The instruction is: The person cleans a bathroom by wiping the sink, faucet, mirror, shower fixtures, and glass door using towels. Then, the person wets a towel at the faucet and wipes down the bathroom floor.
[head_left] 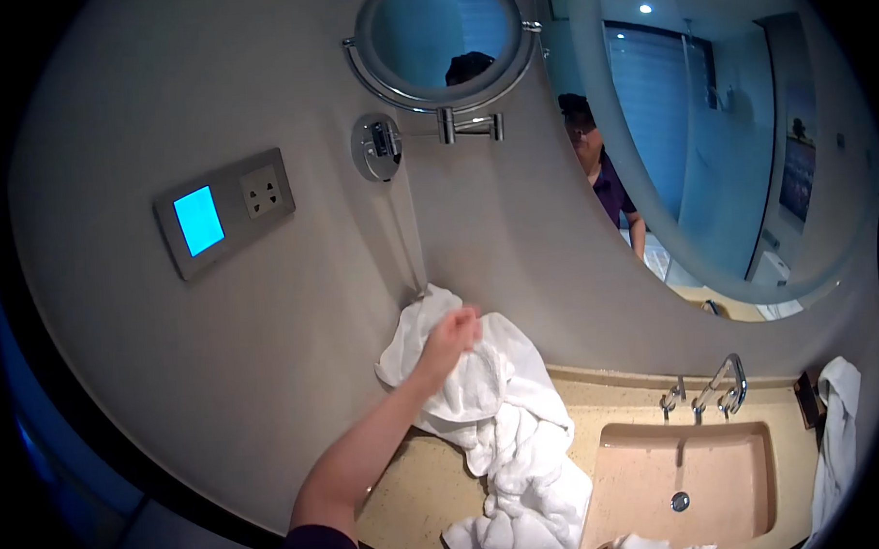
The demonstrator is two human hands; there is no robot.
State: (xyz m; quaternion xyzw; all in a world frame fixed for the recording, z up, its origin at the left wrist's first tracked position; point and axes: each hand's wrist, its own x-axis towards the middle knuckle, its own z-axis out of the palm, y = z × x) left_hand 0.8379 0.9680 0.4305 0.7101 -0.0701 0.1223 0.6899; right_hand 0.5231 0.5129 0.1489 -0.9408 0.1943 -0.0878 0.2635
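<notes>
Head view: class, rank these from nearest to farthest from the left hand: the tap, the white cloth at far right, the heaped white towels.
1. Heaped white towels: right at the left hand.
2. Tap: rightward, behind the basin.
3. White cloth: far right, past the basin.

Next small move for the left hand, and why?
I'd probably confirm a pinch on the upper part of the white towelling before any pull: the left hand is over it with fingers curled, but a grip isn't clear from this view, and the lower part lies bunched on the counter beside the basin.
</notes>
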